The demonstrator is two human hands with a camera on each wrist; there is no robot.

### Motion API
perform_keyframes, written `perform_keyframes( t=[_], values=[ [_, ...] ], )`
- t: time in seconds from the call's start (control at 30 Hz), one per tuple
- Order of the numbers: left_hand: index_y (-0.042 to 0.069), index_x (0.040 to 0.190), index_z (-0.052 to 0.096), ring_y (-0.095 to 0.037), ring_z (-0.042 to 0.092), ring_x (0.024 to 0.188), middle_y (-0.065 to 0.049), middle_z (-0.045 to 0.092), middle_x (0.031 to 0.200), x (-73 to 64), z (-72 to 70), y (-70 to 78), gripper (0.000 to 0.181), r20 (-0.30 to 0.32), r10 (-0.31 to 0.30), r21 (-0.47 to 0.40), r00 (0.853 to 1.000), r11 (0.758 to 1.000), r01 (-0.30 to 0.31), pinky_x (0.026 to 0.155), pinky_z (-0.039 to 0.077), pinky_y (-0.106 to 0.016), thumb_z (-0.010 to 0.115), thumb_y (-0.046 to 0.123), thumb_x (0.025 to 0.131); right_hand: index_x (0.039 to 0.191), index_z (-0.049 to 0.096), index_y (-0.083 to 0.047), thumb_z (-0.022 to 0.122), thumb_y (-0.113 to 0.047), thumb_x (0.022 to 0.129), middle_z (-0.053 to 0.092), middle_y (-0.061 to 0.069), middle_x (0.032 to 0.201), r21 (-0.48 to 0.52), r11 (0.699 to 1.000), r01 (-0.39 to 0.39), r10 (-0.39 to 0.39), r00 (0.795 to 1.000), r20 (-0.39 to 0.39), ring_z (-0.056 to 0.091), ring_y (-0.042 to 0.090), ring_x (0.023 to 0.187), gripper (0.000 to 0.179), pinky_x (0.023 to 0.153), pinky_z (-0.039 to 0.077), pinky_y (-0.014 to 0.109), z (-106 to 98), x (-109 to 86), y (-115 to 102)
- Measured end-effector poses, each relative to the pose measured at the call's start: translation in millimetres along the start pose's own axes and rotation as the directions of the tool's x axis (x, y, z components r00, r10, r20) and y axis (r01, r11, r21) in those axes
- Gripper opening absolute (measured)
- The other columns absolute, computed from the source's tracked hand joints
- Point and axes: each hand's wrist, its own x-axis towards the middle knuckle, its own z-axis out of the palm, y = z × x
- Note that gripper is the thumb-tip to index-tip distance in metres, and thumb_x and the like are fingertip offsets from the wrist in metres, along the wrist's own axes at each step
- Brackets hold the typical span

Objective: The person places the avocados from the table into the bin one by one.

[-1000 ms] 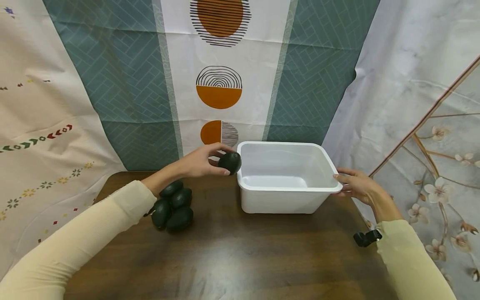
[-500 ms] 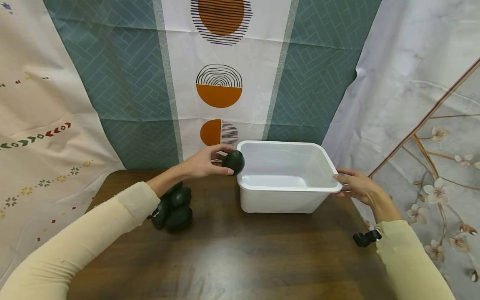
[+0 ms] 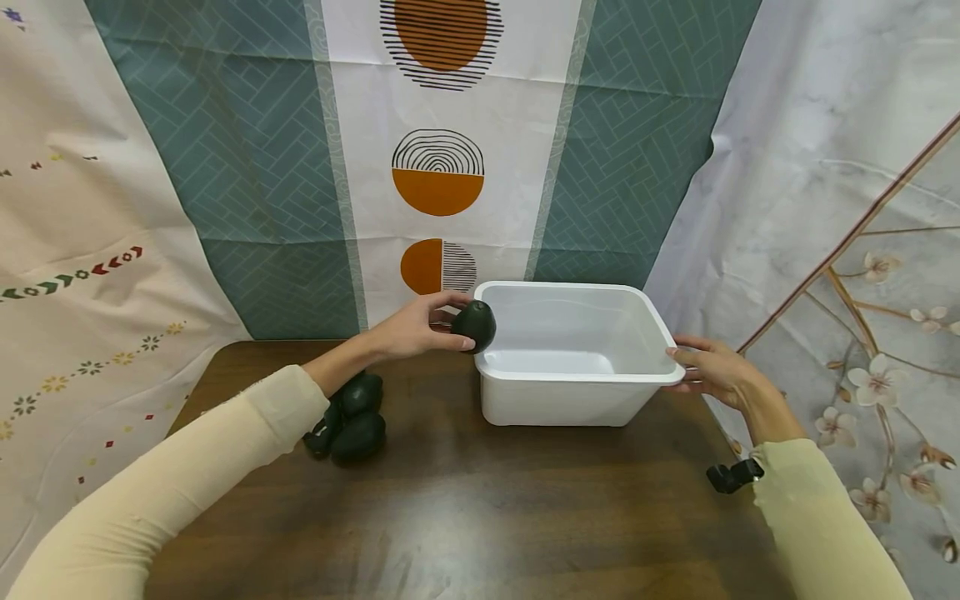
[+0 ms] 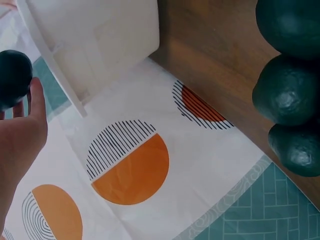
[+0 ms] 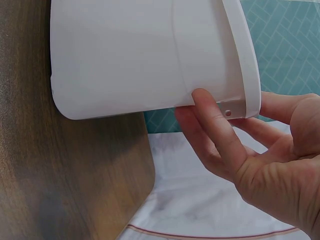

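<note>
Centre: left hand (image 3: 412, 331) holding oval dark-green avocado (image 3: 476, 326), best raised over rectangular white plastic tub (image 3: 557, 402) seemingly gripped by right hand (image 3: 714, 374).

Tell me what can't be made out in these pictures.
Head view: part of the avocado pile, behind the left sleeve.
Head view: the nearest floor of the white bin, behind its front wall.
Left wrist view: part of the held avocado, cut off by the left edge.
</note>
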Motion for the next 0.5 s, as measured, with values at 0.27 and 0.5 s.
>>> perform_keyframes(
  t=[0.27, 0.5],
  values=[
    [0.007, 0.147, 0.055, -0.035, 0.065, 0.122, -0.014, 0.057, 0.142, 4.1, 9.7, 3.3, 0.063, 0.009, 0.002, -0.004, 1.000, 1.000, -0.002, 0.105, 0.054, -0.043, 0.083, 0.012, 0.091, 0.166, 0.008, 0.006, 0.054, -0.023, 0.113, 0.063, 0.013, 0.127, -0.001, 1.000, -0.004, 0.004, 1.000, -0.003, 0.075, 0.018, 0.094, 0.076, 0.084, 0.063, 0.039, -1, 0.8, 1],
    [0.009, 0.147, 0.055, -0.032, 0.066, 0.123, -0.012, 0.059, 0.140, 9.1, 19.1, -0.5, 0.063, -0.015, -0.003, -0.010, 1.000, 1.000, 0.003, 0.104, 0.055, -0.044, 0.084, 0.015, 0.091, 0.166, 0.007, 0.006, 0.054, -0.023, 0.113, 0.063, 0.013, 0.127, 0.001, 1.000, -0.002, 0.002, 1.000, 0.001, 0.075, 0.018, 0.094, 0.077, 0.084, 0.063, 0.039, -2, 2.2, 2]
  ],
)
